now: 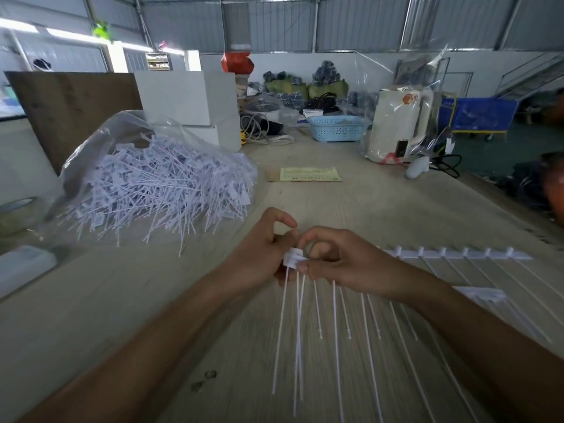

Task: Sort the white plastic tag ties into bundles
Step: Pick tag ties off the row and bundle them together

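My left hand (262, 248) and my right hand (338, 261) meet over the middle of the table, both pinching the heads of a small bunch of white tag ties (294, 259). Their thin tails (297, 337) hang down toward me. A row of tag ties (457, 254) lies laid out on the table to the right, heads in a line, tails running toward me. A large loose heap of tag ties (158, 184) spills out of a clear plastic bag (122, 129) at the left.
On the wooden table (152, 300) lie a yellow-green paper (309, 174), a blue basket (337, 128), white boxes (189, 96), a white appliance in plastic (396, 123), a tape roll (18, 209) at the left edge and a white box (24, 267).
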Action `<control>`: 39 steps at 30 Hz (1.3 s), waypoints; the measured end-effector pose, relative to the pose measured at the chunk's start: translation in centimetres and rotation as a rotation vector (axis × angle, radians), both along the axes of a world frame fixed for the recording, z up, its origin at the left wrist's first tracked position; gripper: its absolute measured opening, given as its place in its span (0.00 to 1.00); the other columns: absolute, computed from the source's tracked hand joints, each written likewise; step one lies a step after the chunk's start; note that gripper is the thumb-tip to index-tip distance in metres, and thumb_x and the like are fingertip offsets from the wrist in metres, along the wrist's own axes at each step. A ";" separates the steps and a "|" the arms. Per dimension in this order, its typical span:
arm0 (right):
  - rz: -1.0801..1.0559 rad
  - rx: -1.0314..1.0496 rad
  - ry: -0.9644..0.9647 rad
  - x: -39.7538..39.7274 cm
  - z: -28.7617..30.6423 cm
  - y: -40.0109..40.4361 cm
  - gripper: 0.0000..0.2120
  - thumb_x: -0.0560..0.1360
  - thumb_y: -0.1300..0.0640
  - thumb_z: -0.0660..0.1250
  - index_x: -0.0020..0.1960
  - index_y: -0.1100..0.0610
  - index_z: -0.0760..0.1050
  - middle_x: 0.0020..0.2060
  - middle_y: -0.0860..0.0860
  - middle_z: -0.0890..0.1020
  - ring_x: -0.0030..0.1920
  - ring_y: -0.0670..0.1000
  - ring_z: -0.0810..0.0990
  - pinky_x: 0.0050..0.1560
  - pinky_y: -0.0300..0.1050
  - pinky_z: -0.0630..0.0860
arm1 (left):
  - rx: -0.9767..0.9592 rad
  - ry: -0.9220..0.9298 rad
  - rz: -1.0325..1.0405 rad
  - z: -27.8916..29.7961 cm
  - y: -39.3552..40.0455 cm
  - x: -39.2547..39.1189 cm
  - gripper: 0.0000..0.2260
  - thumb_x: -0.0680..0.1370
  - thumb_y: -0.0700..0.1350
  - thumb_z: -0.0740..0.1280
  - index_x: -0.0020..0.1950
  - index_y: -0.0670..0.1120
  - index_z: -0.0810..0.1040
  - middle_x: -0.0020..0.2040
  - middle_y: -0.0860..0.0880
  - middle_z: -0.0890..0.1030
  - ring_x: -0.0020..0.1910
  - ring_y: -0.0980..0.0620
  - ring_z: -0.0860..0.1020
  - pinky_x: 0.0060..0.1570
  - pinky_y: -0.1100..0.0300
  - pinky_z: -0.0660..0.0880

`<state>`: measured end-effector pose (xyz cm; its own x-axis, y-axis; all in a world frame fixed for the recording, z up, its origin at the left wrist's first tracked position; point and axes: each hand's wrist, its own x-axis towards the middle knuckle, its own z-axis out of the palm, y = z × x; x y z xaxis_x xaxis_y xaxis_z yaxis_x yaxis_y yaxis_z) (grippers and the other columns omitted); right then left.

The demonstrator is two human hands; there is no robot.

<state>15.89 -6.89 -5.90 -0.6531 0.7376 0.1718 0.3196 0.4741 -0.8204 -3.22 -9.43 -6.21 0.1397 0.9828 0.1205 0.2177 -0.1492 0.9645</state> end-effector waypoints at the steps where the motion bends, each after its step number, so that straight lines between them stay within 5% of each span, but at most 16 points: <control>1: 0.006 0.012 -0.006 0.0 0.0 0.0 0.10 0.77 0.59 0.71 0.57 0.60 0.77 0.34 0.53 0.82 0.34 0.46 0.77 0.36 0.41 0.71 | -0.030 -0.019 -0.036 0.0 -0.1 -0.1 0.07 0.83 0.42 0.64 0.59 0.48 0.68 0.36 0.42 0.83 0.29 0.49 0.79 0.28 0.58 0.76; 7: -0.074 0.088 0.117 0.2 0.5 0.3 0.07 0.76 0.60 0.73 0.53 0.60 0.79 0.40 0.59 0.84 0.33 0.43 0.78 0.35 0.36 0.71 | -0.162 -0.356 0.010 0.3 0.2 -0.2 0.30 0.66 0.45 0.79 0.65 0.47 0.70 0.44 0.42 0.86 0.40 0.48 0.83 0.40 0.57 0.80; 9: -0.116 0.123 0.176 0.2 0.7 0.4 0.06 0.76 0.60 0.73 0.51 0.60 0.79 0.39 0.58 0.84 0.35 0.46 0.80 0.37 0.38 0.73 | -0.156 -0.445 -0.019 0.4 0.1 -0.2 0.29 0.63 0.43 0.79 0.63 0.45 0.75 0.45 0.43 0.86 0.42 0.50 0.84 0.40 0.60 0.80; 12: -0.144 0.172 0.216 0.1 0.6 0.2 0.05 0.76 0.60 0.73 0.49 0.61 0.80 0.36 0.59 0.83 0.34 0.51 0.79 0.37 0.44 0.73 | -0.014 -0.273 -0.049 0.4 -0.5 0.3 0.12 0.71 0.40 0.76 0.53 0.42 0.82 0.42 0.46 0.84 0.39 0.53 0.82 0.37 0.62 0.78; 15: -0.130 0.151 0.188 -0.1 0.6 0.0 0.05 0.78 0.59 0.69 0.51 0.61 0.79 0.38 0.59 0.84 0.40 0.62 0.81 0.44 0.58 0.76 | 0.010 -0.205 -0.011 -0.2 -1.0 1.6 0.06 0.81 0.41 0.67 0.55 0.40 0.75 0.38 0.44 0.82 0.34 0.48 0.80 0.33 0.56 0.78; 19: -0.115 0.164 -0.022 1.2 1.7 0.3 0.08 0.79 0.56 0.68 0.57 0.55 0.75 0.45 0.52 0.83 0.46 0.52 0.84 0.50 0.56 0.81 | -0.050 -0.333 -0.012 -0.2 -1.1 2.1 0.02 0.82 0.39 0.63 0.50 0.41 0.73 0.34 0.44 0.79 0.28 0.50 0.75 0.25 0.59 0.71; 21: -0.127 0.121 -0.142 2.1 2.4 0.6 0.07 0.79 0.53 0.69 0.55 0.53 0.75 0.43 0.50 0.82 0.41 0.52 0.84 0.42 0.50 0.82 | -0.066 -0.375 -0.020 -0.1 -1.0 1.7 0.03 0.79 0.37 0.64 0.47 0.42 0.76 0.33 0.43 0.78 0.27 0.49 0.73 0.23 0.61 0.68; 26: 0.008 0.066 -0.215 2.0 2.7 -0.1 0.13 0.80 0.49 0.67 0.41 0.55 0.82 0.26 0.46 0.74 0.27 0.44 0.72 0.32 0.35 0.68 | -0.071 -0.147 0.042 -0.5 -1.2 2.5 0.06 0.78 0.43 0.67 0.40 0.46 0.79 0.29 0.48 0.73 0.24 0.52 0.66 0.22 0.65 0.60; 32: -0.033 0.642 -0.351 0.6 2.6 -1.4 0.10 0.81 0.53 0.67 0.42 0.53 0.80 0.36 0.45 0.72 0.35 0.46 0.72 0.39 0.50 0.72 | -0.181 -0.095 0.096 0.1 -1.1 1.8 0.15 0.80 0.48 0.65 0.34 0.47 0.74 0.27 0.47 0.69 0.20 0.55 0.63 0.22 0.67 0.57; 35: 0.009 0.800 -0.423 0.4 2.7 -2.1 0.11 0.81 0.52 0.66 0.43 0.55 0.79 0.40 0.45 0.72 0.36 0.48 0.73 0.38 0.51 0.73 | -0.217 0.095 0.055 0.6 -0.8 -0.2 0.14 0.80 0.47 0.64 0.34 0.46 0.75 0.27 0.47 0.67 0.20 0.54 0.61 0.23 0.67 0.56; 39: -0.007 0.519 -0.156 1.2 3.4 -1.0 0.07 0.78 0.54 0.70 0.45 0.57 0.80 0.36 0.49 0.79 0.35 0.46 0.76 0.38 0.42 0.72 | -0.027 0.067 -0.047 0.8 -0.7 -1.8 0.18 0.83 0.56 0.62 0.39 0.49 0.80 0.27 0.50 0.69 0.23 0.53 0.63 0.25 0.63 0.58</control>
<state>17.05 -7.86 -2.51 -0.6957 0.5856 0.4159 0.4234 0.8021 -0.4211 -5.04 -10.14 -5.38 0.1930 0.9777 0.0824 0.2751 -0.1346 0.9520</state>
